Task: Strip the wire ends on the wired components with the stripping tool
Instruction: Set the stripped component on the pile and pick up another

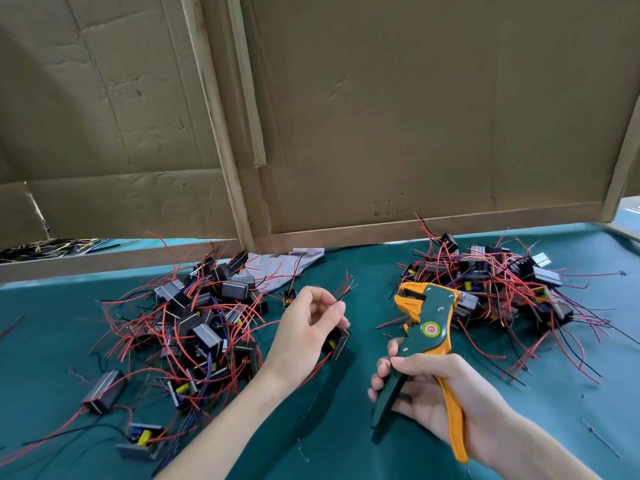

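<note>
1. A left pile point(194, 327) of small black wired components, tangled in red and black leads, lies on the green cloth point(346, 427). A few loose ones sit nearer the person. Their wire tips are too small to tell whether they are bare.
2. The left hand point(304, 327) grasps one component point(337, 342) under its lower fingers and pinches that piece's wires point(341, 296) between thumb and forefinger. The ends point up and to the right, near the tool's head but apart from it.
3. The stripping tool point(426, 327) stands between the piles with its head up. The right hand point(433, 386) is wrapped around its green and orange handles, which are spread. The jaws stand open and nothing is in them.
4. A right pile point(502, 292) of the same components lies just behind and beside the tool. Their ends are also too fine to read.
5. Judging by this, the work is mid-batch. The piece in hand is lined up but not yet stripped, and its ends must still go into the jaws before a squeeze. Which pile is finished cannot be told, so many pieces may remain.
</note>
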Tool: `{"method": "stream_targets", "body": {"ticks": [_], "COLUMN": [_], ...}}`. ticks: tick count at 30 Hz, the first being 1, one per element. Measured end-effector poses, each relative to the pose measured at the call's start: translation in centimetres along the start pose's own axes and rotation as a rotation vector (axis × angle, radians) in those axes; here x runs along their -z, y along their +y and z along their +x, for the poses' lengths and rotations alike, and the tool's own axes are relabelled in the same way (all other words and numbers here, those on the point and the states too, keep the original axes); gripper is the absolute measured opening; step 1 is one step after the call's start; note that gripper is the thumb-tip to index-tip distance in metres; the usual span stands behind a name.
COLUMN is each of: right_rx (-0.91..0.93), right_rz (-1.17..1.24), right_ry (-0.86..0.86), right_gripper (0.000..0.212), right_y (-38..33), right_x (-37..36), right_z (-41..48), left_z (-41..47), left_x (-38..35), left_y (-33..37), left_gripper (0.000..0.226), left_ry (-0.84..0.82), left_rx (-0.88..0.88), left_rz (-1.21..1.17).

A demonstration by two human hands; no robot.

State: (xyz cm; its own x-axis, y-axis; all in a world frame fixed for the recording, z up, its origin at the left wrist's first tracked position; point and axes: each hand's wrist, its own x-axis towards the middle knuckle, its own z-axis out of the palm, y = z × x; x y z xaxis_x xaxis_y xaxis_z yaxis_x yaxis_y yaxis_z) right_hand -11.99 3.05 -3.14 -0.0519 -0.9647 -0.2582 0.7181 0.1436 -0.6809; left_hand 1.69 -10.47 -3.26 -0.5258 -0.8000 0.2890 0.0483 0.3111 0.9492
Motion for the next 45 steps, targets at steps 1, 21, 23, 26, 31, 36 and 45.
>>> {"method": "stream_targets", "body": {"ticks": [1,21,23,26,31,36,45], "right_rx": [-0.001,-0.003,0.014,0.03,0.019,0.023,0.022], "right_rz": [0.0,-0.255,-0.284,-0.341,-0.428,-0.475,-0.528], "right_ry": [0.0,-0.372,-0.409,-0.432,-0.436,-0.432,-0.284], "right_gripper": [0.013,0.016,0.013,0.013,0.017,0.019,0.025], "right_y": [0.0,-0.5,-0.7,-0.9,-0.8,-0.8,-0.2], "right_x": [0.0,1.2,1.4,1.3,1.2,1.0,-0.1], "right_z": [0.0,0.1,-0.1,-0.3,-0.6,-0.7,-1.5], "left_z": [0.0,0.2,0.2,0.1,-0.2,-0.2,0.3], "left_x": [0.0,0.9,1.2,1.3,1.2,1.5,2.5], "left_y": [0.0,3.7,4.4,5.1,5.7,5.9,5.9], "left_gripper": [0.01,0.016,0.015,0.014,0.017,0.01,0.014], "left_ry": [-0.002,-0.139,-0.184,-0.239,-0.301,-0.344,-0.438], "left_rx": [0.008,0.015,0.019,0.025,0.003,0.009,0.0], "left_rz": [-0.002,-0.044,-0.071,-0.095,-0.019,-0.001,0.068]}}
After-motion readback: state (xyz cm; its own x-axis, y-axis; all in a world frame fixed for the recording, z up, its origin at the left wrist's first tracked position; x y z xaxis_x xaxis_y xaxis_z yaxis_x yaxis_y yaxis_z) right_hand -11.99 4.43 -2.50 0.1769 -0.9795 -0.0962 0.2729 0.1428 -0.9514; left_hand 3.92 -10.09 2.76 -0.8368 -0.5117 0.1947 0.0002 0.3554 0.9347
